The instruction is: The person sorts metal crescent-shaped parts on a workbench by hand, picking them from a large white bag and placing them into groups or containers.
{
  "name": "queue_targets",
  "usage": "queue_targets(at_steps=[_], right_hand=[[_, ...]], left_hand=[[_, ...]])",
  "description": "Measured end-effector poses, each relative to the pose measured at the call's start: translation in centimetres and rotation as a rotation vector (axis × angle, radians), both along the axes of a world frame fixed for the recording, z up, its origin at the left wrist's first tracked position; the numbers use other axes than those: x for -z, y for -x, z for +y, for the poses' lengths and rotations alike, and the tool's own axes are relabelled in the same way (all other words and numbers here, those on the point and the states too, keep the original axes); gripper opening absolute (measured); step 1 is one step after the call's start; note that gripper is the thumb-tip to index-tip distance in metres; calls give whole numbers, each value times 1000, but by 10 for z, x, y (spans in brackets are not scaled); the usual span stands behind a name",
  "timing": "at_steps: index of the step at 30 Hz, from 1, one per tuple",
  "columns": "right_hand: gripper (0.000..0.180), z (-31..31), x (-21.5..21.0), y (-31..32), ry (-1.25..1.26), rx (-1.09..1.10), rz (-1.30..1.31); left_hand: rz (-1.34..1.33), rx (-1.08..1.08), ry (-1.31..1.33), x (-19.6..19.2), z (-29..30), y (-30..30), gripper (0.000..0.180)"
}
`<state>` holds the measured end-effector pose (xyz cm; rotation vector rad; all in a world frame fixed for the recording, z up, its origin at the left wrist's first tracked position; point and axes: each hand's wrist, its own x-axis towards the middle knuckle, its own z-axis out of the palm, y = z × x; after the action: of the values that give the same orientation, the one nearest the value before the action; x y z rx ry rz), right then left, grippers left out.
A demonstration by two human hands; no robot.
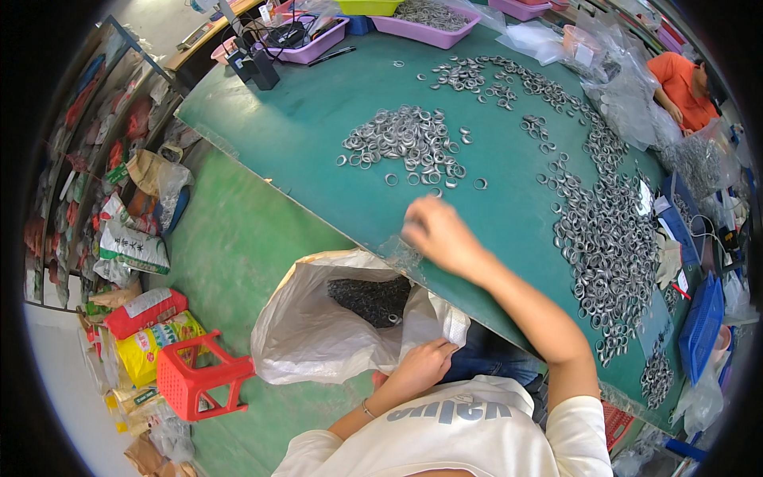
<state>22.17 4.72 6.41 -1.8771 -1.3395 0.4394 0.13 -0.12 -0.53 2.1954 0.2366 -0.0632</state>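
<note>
A white woven sack (290, 334) gapes at the table's edge, with a heap of small dark pieces (369, 300) inside and one ring lying on them. My left hand (427, 363) is closed on the sack's near rim. Above the table's edge is my right hand (437, 229), slightly blurred, its fingers curled in; whatever they may hold is hidden. Just beyond its knuckles lies the near side of a pile of grey metal rings (405, 141), with a few loose ones around it.
A long spread of rings (608, 246) covers the right of the green table (302, 135). Purple trays (425, 32) stand at the back, a blue basket (701, 327) at the right. A red stool (195, 378) is left of the sack. Another person (687, 91) sits far right.
</note>
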Motion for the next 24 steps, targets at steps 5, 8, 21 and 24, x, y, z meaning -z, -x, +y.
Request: queue_targets(at_steps=[5,8,21,24], right_hand=[[43,51,15,-72,-135,312,-462],[50,69,23,-94,-138,283,-477],[28,8,53,-74,-244,184,-329],[27,-18,42,-58,-162,148,-291]], left_hand=[[18,-22,16,-3,0,1,23],[6,-34,12,-2,-1,-1,23],[6,-33,31,-5,-2,-4,24],[8,-29,21,-4,-3,-3,24]])
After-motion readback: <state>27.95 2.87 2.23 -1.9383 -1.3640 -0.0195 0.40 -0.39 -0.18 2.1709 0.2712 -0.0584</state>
